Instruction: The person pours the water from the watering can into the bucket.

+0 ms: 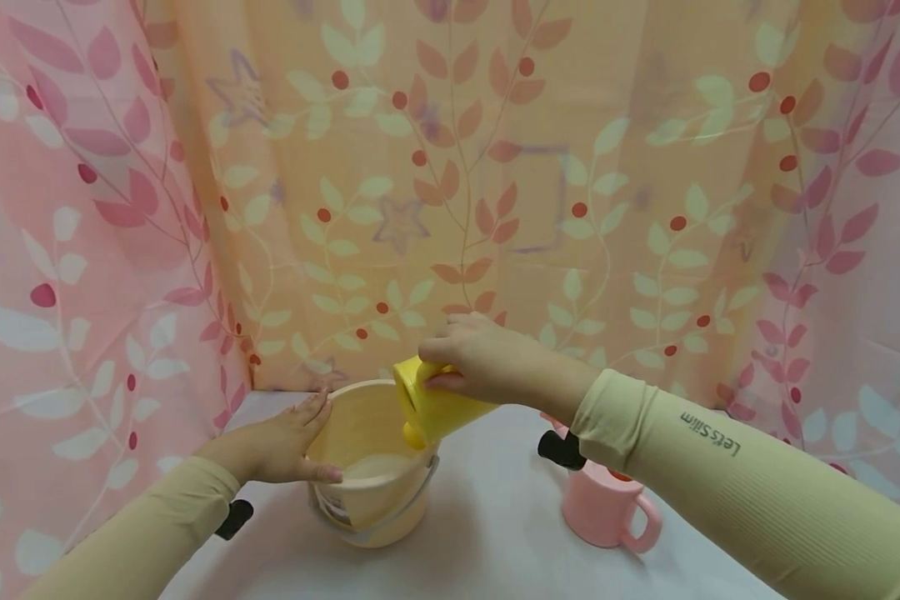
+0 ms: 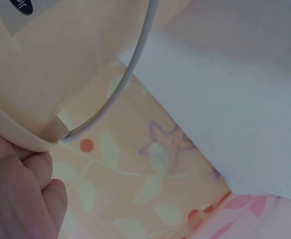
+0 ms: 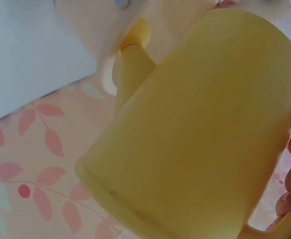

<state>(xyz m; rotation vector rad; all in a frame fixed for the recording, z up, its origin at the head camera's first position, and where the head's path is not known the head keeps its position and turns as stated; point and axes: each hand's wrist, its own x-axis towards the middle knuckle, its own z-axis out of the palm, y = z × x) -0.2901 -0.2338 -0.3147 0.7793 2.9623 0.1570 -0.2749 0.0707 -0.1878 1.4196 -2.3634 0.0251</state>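
A cream bucket [image 1: 378, 521] with a grey bail handle [image 1: 408, 500] stands upright on the white tabletop. My left hand [image 1: 285, 440] holds its rim on the left side, thumb toward the front; in the left wrist view the curled fingers [image 2: 38, 174] lie right at the rim. My right hand [image 1: 480, 354] grips the handle of a yellow watering can [image 1: 450, 408]. The can is tilted left, its spout [image 3: 131, 74] pointing down over the bucket's right rim. Whitish contents [image 1: 378, 468] show at the bottom of the bucket.
To the right, under my right forearm, stands a pink mug [image 1: 596, 504], its handle on the right and something red [image 1: 619, 475] at its top. Leaf-patterned cloth [image 1: 465, 167] closes off the back and both sides of the white tabletop [image 1: 487, 517].
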